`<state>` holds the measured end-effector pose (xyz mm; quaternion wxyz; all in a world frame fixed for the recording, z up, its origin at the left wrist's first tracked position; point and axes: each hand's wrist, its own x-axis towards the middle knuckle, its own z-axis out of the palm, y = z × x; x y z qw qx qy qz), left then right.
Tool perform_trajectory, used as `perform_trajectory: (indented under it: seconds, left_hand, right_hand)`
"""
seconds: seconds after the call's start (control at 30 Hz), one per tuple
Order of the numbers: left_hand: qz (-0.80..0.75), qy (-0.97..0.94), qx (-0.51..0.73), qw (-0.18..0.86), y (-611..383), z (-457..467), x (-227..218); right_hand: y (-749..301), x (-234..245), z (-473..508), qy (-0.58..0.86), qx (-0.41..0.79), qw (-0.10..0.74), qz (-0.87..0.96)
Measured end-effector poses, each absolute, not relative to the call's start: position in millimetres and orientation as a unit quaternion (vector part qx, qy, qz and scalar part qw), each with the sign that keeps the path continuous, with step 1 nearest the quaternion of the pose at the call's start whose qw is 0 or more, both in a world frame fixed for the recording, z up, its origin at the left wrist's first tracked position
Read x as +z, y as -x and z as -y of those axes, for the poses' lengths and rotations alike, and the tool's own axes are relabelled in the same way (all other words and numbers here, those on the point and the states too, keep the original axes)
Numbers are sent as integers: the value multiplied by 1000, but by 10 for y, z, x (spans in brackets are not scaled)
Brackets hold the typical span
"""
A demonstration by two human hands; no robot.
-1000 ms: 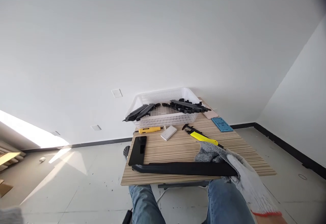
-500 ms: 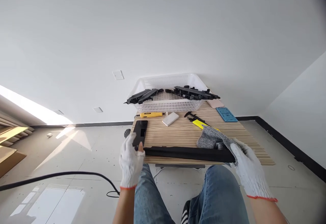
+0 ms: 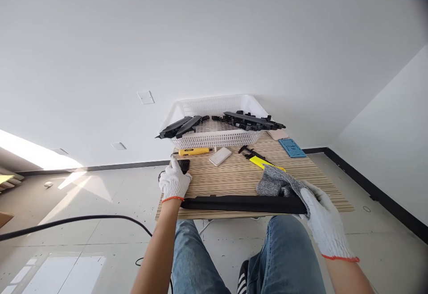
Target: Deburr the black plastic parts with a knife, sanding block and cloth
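Note:
A long black plastic strip [image 3: 240, 203] lies along the table's near edge. My right hand [image 3: 323, 218], in a white knit glove, is closed on a grey cloth [image 3: 276, 182] at the strip's right end. Part of the cloth is bunched up on the table behind the strip. My left hand [image 3: 174, 181], gloved too, is over a black phone [image 3: 183, 165] at the table's left side. Its visible finger is stretched forward and its thumb is apart; the other fingers are partly hidden. The hand covers most of the phone.
At the back of the table [image 3: 214, 180] stands a white basket [image 3: 214, 140] with several black plastic parts [image 3: 252, 121]. Before it lie a yellow tool [image 3: 194, 151], a white block [image 3: 220, 156], black calipers [image 3: 249, 152] and a yellow cutter [image 3: 259, 162]. A blue plate [image 3: 292, 147] lies at right.
My left hand has moved forward from the strip's left end to over the phone. My right hand stays at the strip's right end with the cloth. The view has shifted slightly.

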<state>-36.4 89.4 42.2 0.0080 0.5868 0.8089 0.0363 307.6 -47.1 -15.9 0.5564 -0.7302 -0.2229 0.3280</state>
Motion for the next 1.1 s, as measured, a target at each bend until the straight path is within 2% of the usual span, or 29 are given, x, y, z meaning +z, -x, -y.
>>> perform_trajectory:
  seconds: [0.27,0.43,0.6,0.77,0.9,1.1]
  left_hand:
    - [-807,-586,75,-6,392,-880,322]
    - [-807,-585,75,31,446,-905,387]
    - [-795,-578,167,75,556,-777,394]
    - [-645,-702,301,-19,510,-208,49]
    - [-538,-779,301,-113,365,163,-166]
    - [-546,-778,277,-139,302,188,-147]
  right_hand:
    - [-3124,-214,486,743,322,539,233]
    - [-3114,-181,493,743,330,534,231]
    - [-3099,-151,489,747,321,535,230]
    - [-3080,-102,484,750,327,531,221]
    - [-2990,-39,471,763,307,526,216]
    - [-2712,-144,486,797,117,517,290]
